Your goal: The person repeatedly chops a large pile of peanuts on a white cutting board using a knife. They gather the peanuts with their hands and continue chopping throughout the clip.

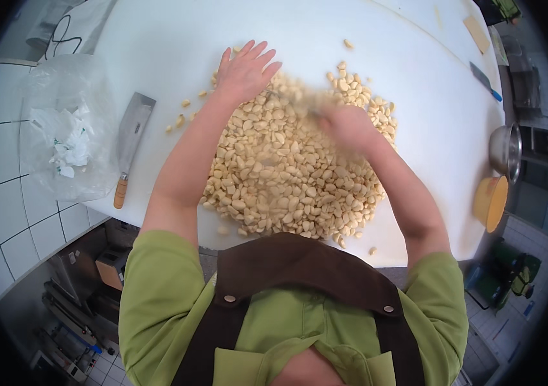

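Observation:
A broad heap of peeled garlic cloves lies on a white work surface before me. My left hand is at the heap's far left edge, palm down with fingers apart, over some cloves. Farther right, my right hand is blurred and closed above the heap. A thin metallic tool, too blurred to name, shows at its fingers; a dark edge also shows near my left hand. Loose cloves are scattered around the heap.
A cleaver with a wooden handle lies at left beside a clear plastic bag. On the right are a small knife with a blue handle, a metal bowl and a yellow bowl, near the surface's edge.

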### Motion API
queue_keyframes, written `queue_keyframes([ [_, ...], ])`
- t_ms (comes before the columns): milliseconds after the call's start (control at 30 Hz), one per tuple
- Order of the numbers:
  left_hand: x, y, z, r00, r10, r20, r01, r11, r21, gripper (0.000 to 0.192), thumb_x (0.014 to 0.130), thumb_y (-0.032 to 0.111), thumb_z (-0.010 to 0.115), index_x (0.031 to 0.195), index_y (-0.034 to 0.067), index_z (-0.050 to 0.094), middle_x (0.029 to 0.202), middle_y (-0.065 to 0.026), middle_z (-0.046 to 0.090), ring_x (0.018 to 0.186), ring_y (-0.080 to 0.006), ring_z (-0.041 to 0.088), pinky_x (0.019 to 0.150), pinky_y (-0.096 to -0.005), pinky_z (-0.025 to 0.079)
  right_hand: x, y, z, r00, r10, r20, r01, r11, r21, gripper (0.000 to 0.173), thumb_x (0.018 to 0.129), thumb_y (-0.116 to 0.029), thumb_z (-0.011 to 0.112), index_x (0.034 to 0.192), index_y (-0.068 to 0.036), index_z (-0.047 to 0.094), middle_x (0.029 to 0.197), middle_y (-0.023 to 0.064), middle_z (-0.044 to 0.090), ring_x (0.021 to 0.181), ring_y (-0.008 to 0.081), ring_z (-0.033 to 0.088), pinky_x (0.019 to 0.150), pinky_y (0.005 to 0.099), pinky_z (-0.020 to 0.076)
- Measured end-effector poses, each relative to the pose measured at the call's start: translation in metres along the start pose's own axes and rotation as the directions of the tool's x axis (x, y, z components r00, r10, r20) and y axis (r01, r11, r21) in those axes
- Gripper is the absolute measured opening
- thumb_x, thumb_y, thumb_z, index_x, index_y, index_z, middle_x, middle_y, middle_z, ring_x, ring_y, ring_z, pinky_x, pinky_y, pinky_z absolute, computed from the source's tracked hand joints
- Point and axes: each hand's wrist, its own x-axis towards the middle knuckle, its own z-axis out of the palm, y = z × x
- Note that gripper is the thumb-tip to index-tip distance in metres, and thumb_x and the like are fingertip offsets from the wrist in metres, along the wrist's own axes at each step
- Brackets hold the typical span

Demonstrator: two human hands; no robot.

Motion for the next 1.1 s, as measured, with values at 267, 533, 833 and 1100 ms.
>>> queue_keyframes([
  [267, -0.036, -0.014, -0.008, 0.989, 0.029, -0.144, -0.028, 1.000, 0.009, 0.053, 0.098, 0.052, 0.029, 0.138, 0.022, 0.048, 0.151, -0.0013, 0.035, 0.142, -0.0183, 0.027, 0.116, -0.0528, 0.012, -0.007, -0.022, 0.010, 0.982, 0.006, 0.191, -0.033, 0.989, 0.142, 0.022, 0.090, -0.024, 0.050, 0.084, -0.004, 0.055, 0.067, 0.0143, 0.061, 0.067, 0.0326, 0.062, 0.062, 0.0453, 0.0499],
  [533, -0.065, -0.021, 0.000, 0.986, 0.034, -0.161, -0.025, 0.998, 0.056, 0.057, 0.097, 0.058, 0.029, 0.137, 0.023, 0.049, 0.149, 0.0000, 0.039, 0.139, -0.0175, 0.032, 0.114, -0.0546, 0.015, -0.025, -0.043, 0.015, 0.985, 0.040, 0.167, -0.048, 0.998, 0.044, 0.021, 0.090, -0.025, 0.052, 0.090, -0.005, 0.058, 0.069, 0.0159, 0.062, 0.067, 0.0335, 0.062, 0.064, 0.0466, 0.0494],
  [833, -0.098, -0.033, 0.025, 0.972, 0.079, -0.220, -0.070, 0.996, 0.048, 0.053, 0.096, 0.056, 0.035, 0.135, 0.023, 0.051, 0.145, -0.0019, 0.044, 0.135, -0.0186, 0.039, 0.113, -0.0557, 0.019, -0.052, -0.074, 0.014, 0.962, 0.134, 0.239, -0.139, 0.990, 0.003, 0.016, 0.088, -0.020, 0.055, 0.092, -0.007, 0.062, 0.067, 0.0182, 0.060, 0.064, 0.0337, 0.060, 0.063, 0.0442, 0.0483],
  [1100, -0.119, -0.030, 0.016, 0.910, 0.108, -0.401, -0.113, 0.994, 0.011, 0.050, 0.096, 0.044, 0.044, 0.138, 0.018, 0.048, 0.144, -0.0072, 0.044, 0.134, -0.0210, 0.039, 0.111, -0.0528, 0.023, -0.068, -0.084, 0.052, 0.993, 0.072, 0.092, -0.073, 0.997, 0.003, 0.021, 0.089, -0.025, 0.053, 0.087, -0.005, 0.058, 0.068, 0.0169, 0.061, 0.066, 0.0344, 0.062, 0.064, 0.0452, 0.0495],
])
